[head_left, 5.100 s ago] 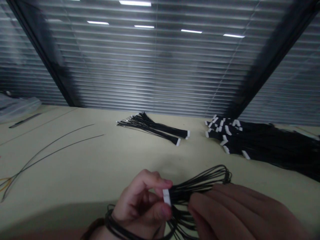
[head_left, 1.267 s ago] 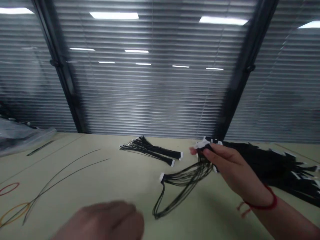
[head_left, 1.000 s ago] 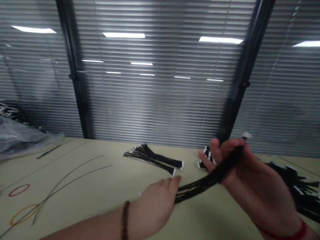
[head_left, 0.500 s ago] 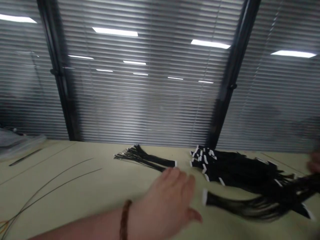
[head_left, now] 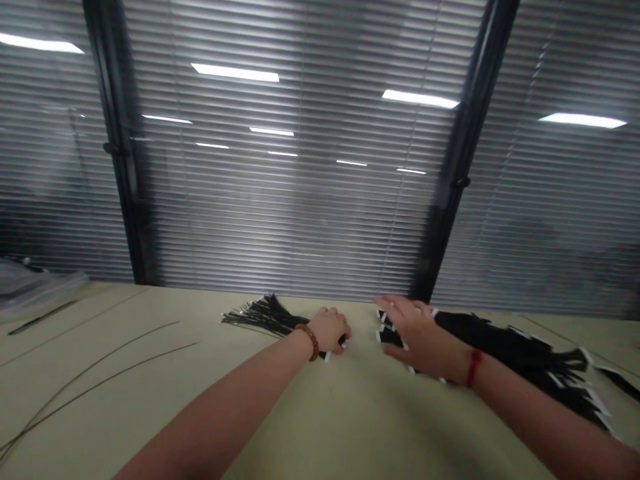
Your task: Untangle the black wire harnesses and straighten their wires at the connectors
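Observation:
My left hand [head_left: 330,331], with a brown bracelet at the wrist, is closed over the right end of a small bundle of black cables [head_left: 273,317]. The bundle's loose ends fan out to the left, and a white tip shows just below my fingers. Over the left end of a larger pile of black cables [head_left: 500,347] is my right hand [head_left: 415,333], a red band at its wrist. Its fingers are stretched and apart. White end pieces of the pile show around them. Whether the palm touches the cables I cannot tell.
Two long thin wires [head_left: 110,373] curve over the yellowish table [head_left: 300,427] at the left. Farther back lie a dark thin strip [head_left: 43,318] and a clear plastic bag [head_left: 40,293]. Window blinds [head_left: 300,200] rise behind the table's far edge.
My left hand has moved forward onto the small bundle. My right hand has come from the far right edge to the pile's left end. The separate cable bundle in front of the pile has gone from there.

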`<control>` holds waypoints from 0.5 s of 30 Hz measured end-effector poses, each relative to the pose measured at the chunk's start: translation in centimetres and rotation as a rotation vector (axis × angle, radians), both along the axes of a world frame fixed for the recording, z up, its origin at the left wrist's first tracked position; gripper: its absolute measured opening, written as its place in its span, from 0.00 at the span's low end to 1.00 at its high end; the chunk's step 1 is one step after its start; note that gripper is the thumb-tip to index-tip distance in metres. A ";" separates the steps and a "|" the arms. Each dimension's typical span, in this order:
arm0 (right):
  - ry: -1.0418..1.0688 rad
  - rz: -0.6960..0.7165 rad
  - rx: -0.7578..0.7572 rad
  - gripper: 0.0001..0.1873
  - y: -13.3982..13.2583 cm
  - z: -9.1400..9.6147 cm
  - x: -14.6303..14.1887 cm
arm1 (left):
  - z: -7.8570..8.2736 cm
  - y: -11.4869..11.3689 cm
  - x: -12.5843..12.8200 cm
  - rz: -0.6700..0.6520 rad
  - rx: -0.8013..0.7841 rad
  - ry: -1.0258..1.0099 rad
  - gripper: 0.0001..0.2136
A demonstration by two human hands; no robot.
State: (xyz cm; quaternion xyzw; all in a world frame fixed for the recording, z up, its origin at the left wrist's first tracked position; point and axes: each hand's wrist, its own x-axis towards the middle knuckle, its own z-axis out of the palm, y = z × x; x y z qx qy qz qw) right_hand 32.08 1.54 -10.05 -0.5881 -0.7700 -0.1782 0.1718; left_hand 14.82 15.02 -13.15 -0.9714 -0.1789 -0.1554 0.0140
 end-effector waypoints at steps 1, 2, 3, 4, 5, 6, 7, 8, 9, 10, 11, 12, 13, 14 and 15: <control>-0.020 0.045 -0.059 0.34 0.2 -1.5 -1.9 | 0.1 0.1 -0.1 0.016 -0.008 -0.063 0.13; -0.026 0.082 -0.108 0.35 0.2 -2.8 -3.6 | 0.6 0.4 -0.4 0.039 -0.015 -0.137 0.12; -0.017 0.107 -0.145 0.36 0.1 -3.9 -5.0 | 1.5 0.8 -1.1 0.065 -0.018 -0.216 0.12; 0.002 0.123 -0.171 0.37 -0.2 -4.7 -6.0 | 2.9 1.4 -2.0 0.100 -0.017 -0.306 0.11; 0.030 0.133 -0.186 0.37 -0.5 -5.3 -6.7 | 4.8 2.1 -3.2 0.143 -0.013 -0.412 0.10; 0.064 0.139 -0.189 0.37 -0.8 -5.7 -7.0 | 7.1 2.8 -4.6 0.188 -0.003 -0.537 0.10; 0.103 0.143 -0.182 0.36 -1.0 -5.9 -7.1 | 9.9 3.4 -6.2 0.232 0.011 -0.675 0.10; 0.147 0.145 -0.162 0.34 -1.1 -5.9 -6.9 | 12.8 3.7 -7.8 0.266 0.029 -0.818 0.10; 0.195 0.144 -0.132 0.32 -1.0 -5.8 -6.6 | 15.7 3.8 -9.4 0.283 0.046 -0.951 0.10; 0.248 0.143 -0.089 0.30 -0.8 -5.5 -6.4 | 18.4 3.5 -10.7 0.279 0.058 -1.062 0.11; 0.307 0.139 -0.033 0.28 -0.5 -4.9 -6.1 | 20.6 2.7 -11.9 0.251 0.059 -1.134 0.12; 0.368 0.137 0.030 0.25 -0.2 -4.2 -6.0 | 22.2 1.6 -12.7 0.216 0.061 -1.191 0.13; 0.430 0.138 0.095 0.24 0.0 -3.3 -6.1 | 23.2 0.3 -13.1 0.183 0.065 -1.229 0.22; 0.492 0.145 0.157 0.24 0.3 -2.3 -6.4 | 23.5 -1.3 -13.1 0.130 0.055 -1.232 0.21; 0.550 0.158 0.205 0.25 0.5 -1.2 -6.9 | 23.4 -2.8 -12.9 0.084 0.024 -1.202 0.22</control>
